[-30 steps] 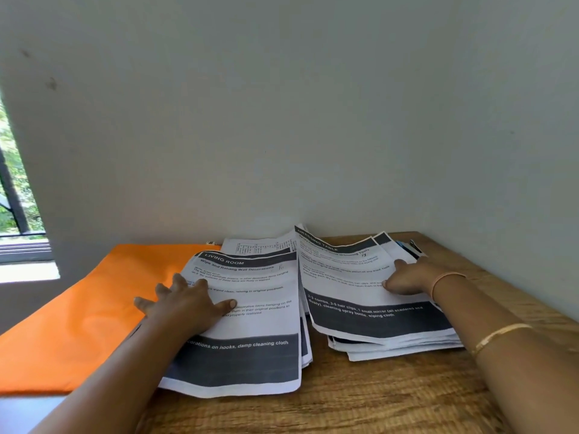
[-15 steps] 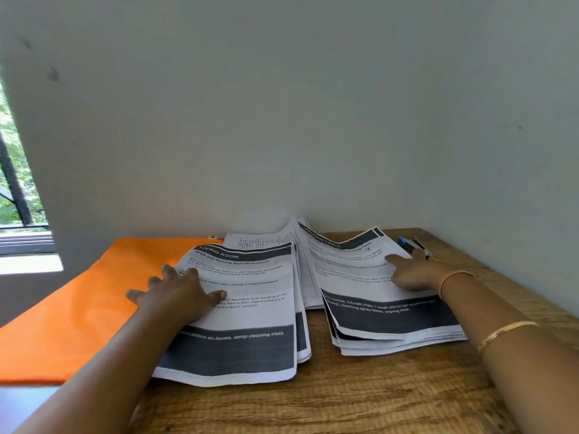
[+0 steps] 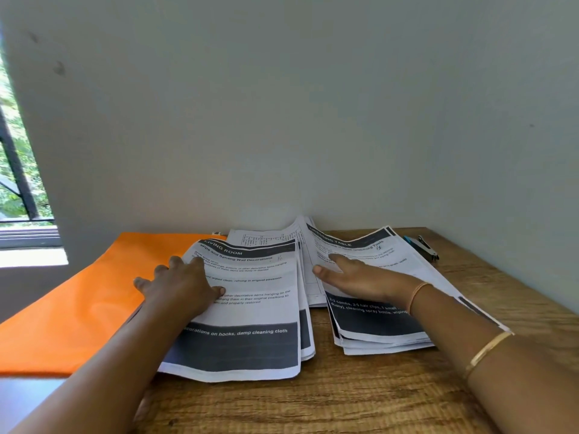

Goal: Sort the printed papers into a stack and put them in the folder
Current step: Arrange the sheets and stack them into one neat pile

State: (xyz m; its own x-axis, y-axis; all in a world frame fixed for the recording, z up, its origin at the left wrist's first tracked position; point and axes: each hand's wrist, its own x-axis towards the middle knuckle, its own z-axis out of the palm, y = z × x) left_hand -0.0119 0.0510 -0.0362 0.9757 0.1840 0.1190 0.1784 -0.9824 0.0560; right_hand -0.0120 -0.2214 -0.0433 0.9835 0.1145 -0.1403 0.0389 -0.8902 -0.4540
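Matt printed papers (image 3: 250, 296), glossy smooth orange folder (image 3: 78, 308), wood-grain table (image 3: 344, 402), matt wall (image 3: 313, 104).

Gold bangle (image 3: 488, 350), thin wristband (image 3: 418, 294)

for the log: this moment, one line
left hand: on left white printed-paper pile; right hand: on right printed-paper pile; orange folder: leftmost
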